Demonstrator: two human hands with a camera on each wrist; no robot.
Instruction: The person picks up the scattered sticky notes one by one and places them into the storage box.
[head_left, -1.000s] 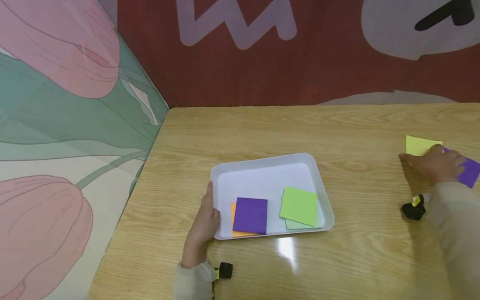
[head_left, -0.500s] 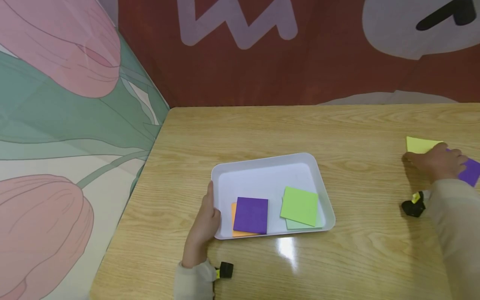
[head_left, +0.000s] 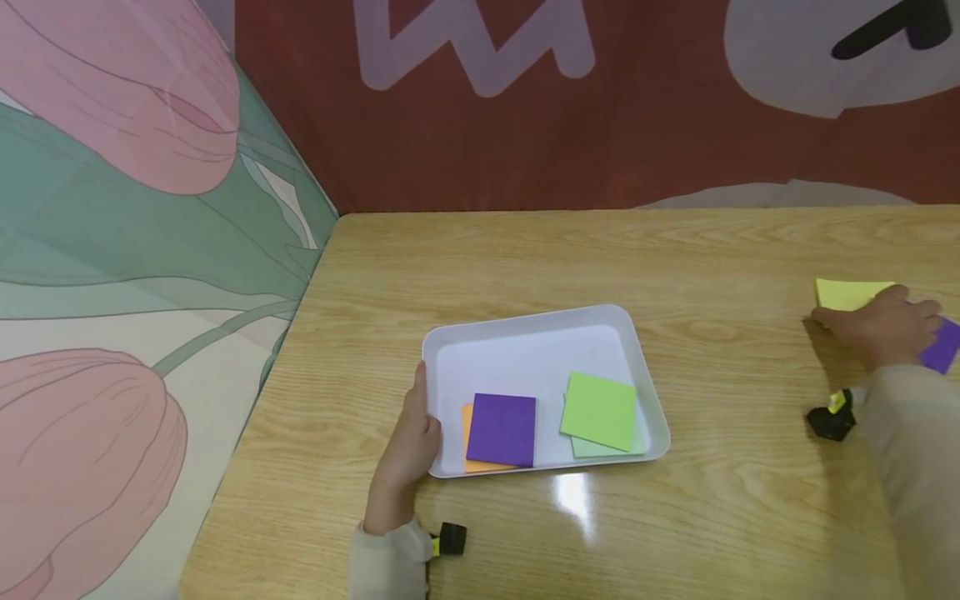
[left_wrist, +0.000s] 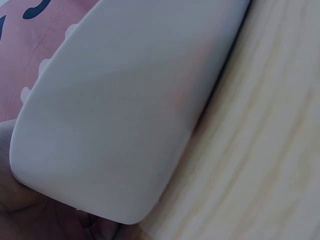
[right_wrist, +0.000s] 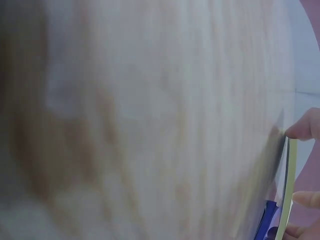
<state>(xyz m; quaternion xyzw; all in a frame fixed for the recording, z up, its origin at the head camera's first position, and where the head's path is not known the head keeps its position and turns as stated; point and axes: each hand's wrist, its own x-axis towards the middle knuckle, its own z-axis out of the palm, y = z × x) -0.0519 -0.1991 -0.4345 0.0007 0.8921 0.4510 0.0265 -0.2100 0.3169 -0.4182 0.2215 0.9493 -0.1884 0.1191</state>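
Observation:
In the head view my left hand [head_left: 408, 435] holds the left end of a white tray [head_left: 525, 321], one finger stretched along its outer side. The left wrist view shows the tray wall [left_wrist: 115, 115] close up, fingers at its corner. Far right, my right hand [head_left: 881, 327] grips a yellow sticky note pad [head_left: 847, 293], thumb at its near left corner. From the right wrist, that yellow pad [right_wrist: 287, 185] appears edge-on, between thumb and fingertips, tilted off the table. A purple sticky note pad [head_left: 942, 346] is partly hidden beyond the hand.
Inside the tray, a purple pad [head_left: 501, 429] overlaps an orange one [head_left: 468, 458] at left. A bright green pad [head_left: 598, 411] overlaps a pale green one [head_left: 600, 450] at right. The wooden table [head_left: 720, 275] meets a red wall [head_left: 660, 125] behind.
My right hand and the yellow pad have shifted slightly right and toward me, and the hand covers more of the purple pad. The left hand and tray have stayed put.

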